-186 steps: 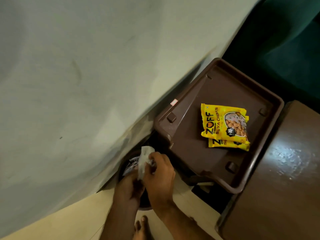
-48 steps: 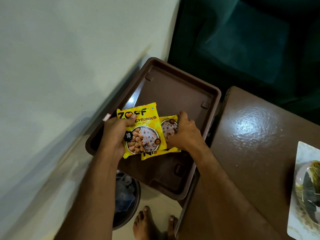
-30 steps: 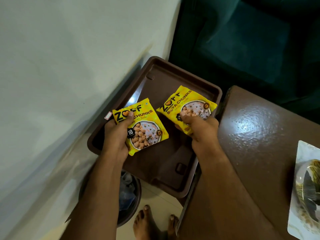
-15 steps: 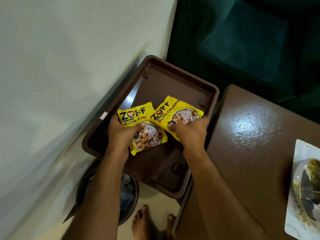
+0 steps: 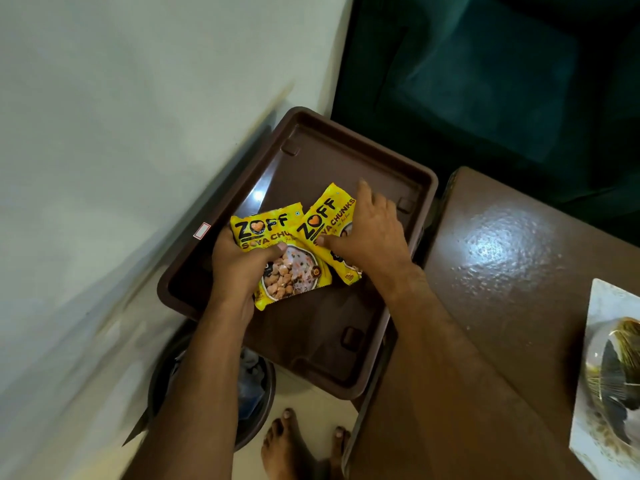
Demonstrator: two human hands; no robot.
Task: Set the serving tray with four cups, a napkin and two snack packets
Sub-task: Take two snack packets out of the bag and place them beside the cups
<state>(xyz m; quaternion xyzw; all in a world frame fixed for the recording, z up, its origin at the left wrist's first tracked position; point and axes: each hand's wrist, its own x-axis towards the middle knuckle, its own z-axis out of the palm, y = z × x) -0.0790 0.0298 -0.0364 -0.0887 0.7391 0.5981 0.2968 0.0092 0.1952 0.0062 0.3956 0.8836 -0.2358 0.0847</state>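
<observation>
While a pale wall (image 5: 138, 116) fills the upper left of the frame and a dark green upholstered seat (image 5: 485, 81) the upper right, a glossy brown wooden table (image 5: 502, 271) takes up the right side, with a white patterned plate (image 5: 602, 375) at its right edge. At the centre sits a brown rectangular plastic serving tray (image 5: 311, 358) with a raised rim, set between the wall and the table. Below the tray, at the lower left, a dark round bin (image 5: 252, 386) stands on the floor, and bare toes (image 5: 294, 438) show at the bottom edge. Inside the tray lie two yellow soya-chunk snack packets, side by side and overlapping at their inner edges. The left hand (image 5: 239, 268) has its fingers curled around the left yellow packet (image 5: 277, 258), thumb pressed across its printed front. The right hand (image 5: 370, 237) lies over the right yellow packet (image 5: 322, 220) with fingers spread and fairly flat, thumb on the packet's face; whether it grips or only presses cannot be told.
</observation>
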